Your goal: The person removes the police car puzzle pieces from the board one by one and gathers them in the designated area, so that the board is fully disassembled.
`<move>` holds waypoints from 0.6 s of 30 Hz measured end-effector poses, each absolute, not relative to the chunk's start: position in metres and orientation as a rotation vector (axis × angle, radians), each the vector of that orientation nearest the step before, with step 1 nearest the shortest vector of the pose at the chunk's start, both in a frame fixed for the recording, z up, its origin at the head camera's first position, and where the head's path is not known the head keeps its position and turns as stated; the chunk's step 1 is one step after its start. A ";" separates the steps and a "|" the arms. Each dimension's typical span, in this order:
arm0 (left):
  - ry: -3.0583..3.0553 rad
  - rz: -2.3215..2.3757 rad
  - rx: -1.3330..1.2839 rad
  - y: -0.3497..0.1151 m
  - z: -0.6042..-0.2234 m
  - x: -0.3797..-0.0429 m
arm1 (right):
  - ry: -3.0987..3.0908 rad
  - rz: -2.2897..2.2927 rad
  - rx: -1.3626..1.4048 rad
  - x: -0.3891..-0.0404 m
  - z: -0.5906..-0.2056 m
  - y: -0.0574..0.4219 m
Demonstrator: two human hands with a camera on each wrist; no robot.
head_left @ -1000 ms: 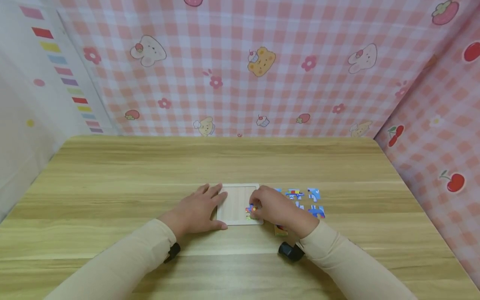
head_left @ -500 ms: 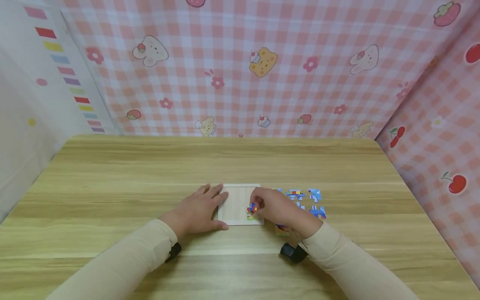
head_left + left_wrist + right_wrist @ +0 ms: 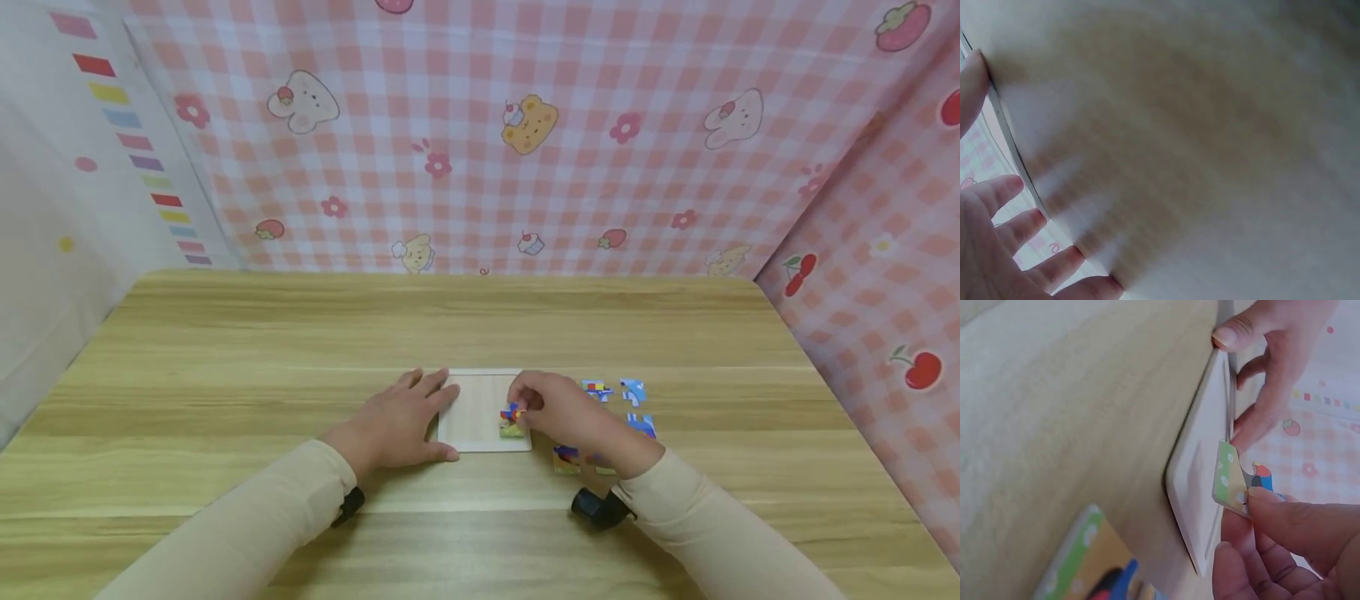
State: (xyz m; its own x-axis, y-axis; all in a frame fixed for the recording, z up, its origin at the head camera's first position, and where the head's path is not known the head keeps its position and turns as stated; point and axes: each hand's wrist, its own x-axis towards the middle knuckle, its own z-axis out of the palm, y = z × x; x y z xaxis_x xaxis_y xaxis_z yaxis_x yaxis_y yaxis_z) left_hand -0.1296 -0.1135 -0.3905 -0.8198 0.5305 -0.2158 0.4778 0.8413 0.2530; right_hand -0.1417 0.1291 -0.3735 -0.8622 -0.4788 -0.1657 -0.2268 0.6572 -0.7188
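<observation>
A pale wooden puzzle tray [image 3: 474, 410] with a raised rim lies on the table. My left hand [image 3: 390, 423] rests at its left side, fingers spread and fingertips along the rim. My right hand [image 3: 567, 414] pinches a jigsaw piece [image 3: 512, 425] between thumb and fingers over the tray's right end. Seen from the right wrist, this piece [image 3: 1230, 478] is tilted above the tray, with a green flowered edge, a tan area and some red and blue. The right fingers hide part of it.
Right of the tray lie several loose jigsaw pieces, among them a blue one [image 3: 633, 392], one with coloured blocks [image 3: 596, 389] and a green-edged one [image 3: 566, 460]. The right forearm covers some. A pink checked cloth [image 3: 480, 150] hangs behind the table.
My right hand has shifted a little to the right with the piece, and more of the piece's printed face shows. My left hand keeps its place on the tray.
</observation>
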 end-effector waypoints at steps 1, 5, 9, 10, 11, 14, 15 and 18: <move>2.744 0.272 0.768 -0.113 -0.390 -0.129 | 2.534 -1.042 -0.559 -0.142 -0.372 0.131; 2.746 0.270 0.777 -0.113 -0.390 -0.129 | 2.528 -1.080 -0.555 -0.142 -0.368 0.141; 2.745 0.271 0.789 -0.113 -0.389 -0.129 | 2.537 -1.077 -0.557 -0.143 -0.362 0.154; 2.743 0.271 0.787 -0.113 -0.389 -0.129 | 2.539 -1.075 -0.560 -0.143 -0.362 0.158; 2.743 0.272 0.787 -0.113 -0.389 -0.129 | 2.544 -1.073 -0.562 -0.144 -0.361 0.161; 2.745 0.268 0.784 -0.113 -0.389 -0.129 | 2.544 -1.084 -0.583 -0.146 -0.359 0.172; 2.746 0.266 0.782 -0.113 -0.389 -0.129 | 2.540 -1.093 -0.595 -0.146 -0.358 0.175; 2.750 0.261 0.779 -0.114 -0.390 -0.129 | 2.530 -1.100 -0.614 -0.146 -0.355 0.186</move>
State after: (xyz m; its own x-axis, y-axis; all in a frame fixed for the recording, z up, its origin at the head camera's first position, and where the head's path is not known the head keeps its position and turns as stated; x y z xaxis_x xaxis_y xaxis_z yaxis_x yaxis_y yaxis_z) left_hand -0.1287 -0.1137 -0.3896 -0.8188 0.5350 -0.2081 0.4863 0.8391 0.2437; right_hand -0.1458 0.1857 -0.3554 -0.8587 -0.4999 -0.1128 -0.2584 0.6124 -0.7472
